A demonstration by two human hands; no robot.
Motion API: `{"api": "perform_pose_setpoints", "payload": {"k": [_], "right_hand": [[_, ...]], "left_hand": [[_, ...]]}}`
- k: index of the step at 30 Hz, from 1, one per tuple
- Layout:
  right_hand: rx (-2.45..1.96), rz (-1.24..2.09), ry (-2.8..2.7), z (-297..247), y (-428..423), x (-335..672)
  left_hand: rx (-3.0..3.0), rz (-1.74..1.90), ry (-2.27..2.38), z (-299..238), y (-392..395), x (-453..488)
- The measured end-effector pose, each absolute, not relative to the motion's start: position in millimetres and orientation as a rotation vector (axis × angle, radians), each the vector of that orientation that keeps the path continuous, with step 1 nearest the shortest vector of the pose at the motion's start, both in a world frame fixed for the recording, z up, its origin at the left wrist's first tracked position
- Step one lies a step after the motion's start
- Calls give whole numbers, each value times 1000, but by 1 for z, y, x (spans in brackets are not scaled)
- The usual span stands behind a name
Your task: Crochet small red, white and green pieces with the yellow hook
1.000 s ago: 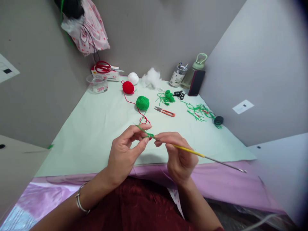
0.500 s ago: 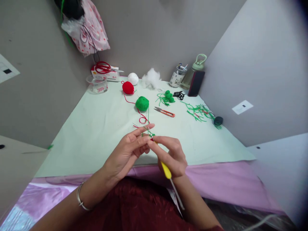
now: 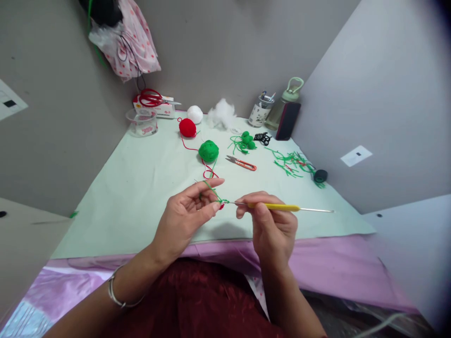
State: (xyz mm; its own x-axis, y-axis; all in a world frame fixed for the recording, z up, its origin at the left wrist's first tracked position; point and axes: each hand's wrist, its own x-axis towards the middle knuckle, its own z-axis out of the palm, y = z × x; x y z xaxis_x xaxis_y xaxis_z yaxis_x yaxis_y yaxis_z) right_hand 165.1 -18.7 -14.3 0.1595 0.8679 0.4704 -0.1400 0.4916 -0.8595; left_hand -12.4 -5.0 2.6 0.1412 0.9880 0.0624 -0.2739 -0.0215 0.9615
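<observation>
Between thumb and fingers, my left hand pinches a small red and green crochet piece. Green yarn runs over its raised index finger toward the green yarn ball. My right hand is closed on the yellow handle of a crochet hook, held nearly level. The hook's left tip meets green yarn at the edge of the piece; its other metal end points right. Red yarn loops on the cloth behind my left fingers.
Thread snips lie beyond my hands. Farther back are a red yarn ball, a white ball, fluffy stuffing and green crocheted bits. Green yarn scraps, a phone and a bottle stand or lie at right.
My right hand has moved right, away from my left fingers. The crochet hook has swung from slanting down toward me to nearly level. My left hand stays almost in place.
</observation>
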Motion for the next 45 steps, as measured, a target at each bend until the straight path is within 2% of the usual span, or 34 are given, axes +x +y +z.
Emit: {"api": "perform_pose_setpoints", "payload": {"k": [6,10,16,18,22,24,27,33,45], "right_hand": [[-717,875,-1183,-11,-20,168],[-673,923,-1209,-12,-15,164],[-724,772,-1320,-16,-12,156],[-768,667,-1389,-17,-14,155],[-859,150,-1621,-23,-19,152],[-839,15,-1681,-26,-19,153],[-824,166,-1565,-25,-17,155],[-735,703,-1265,-19,-11,156],[-697,957,-1148,-17,-11,160]], "left_hand": [[1447,1376,1020,4,-7,-16],[1249,1234,888,3,-8,-14],[1067,1144,719,-7,-7,-11],[1025,1171,725,-7,-5,-9],[823,1182,697,-3,-4,-2],[728,1102,655,-2,-3,0],[631,1053,640,-1,1,-3],[700,1135,683,-1,-1,-5],[825,1165,731,-2,-6,-4]]}}
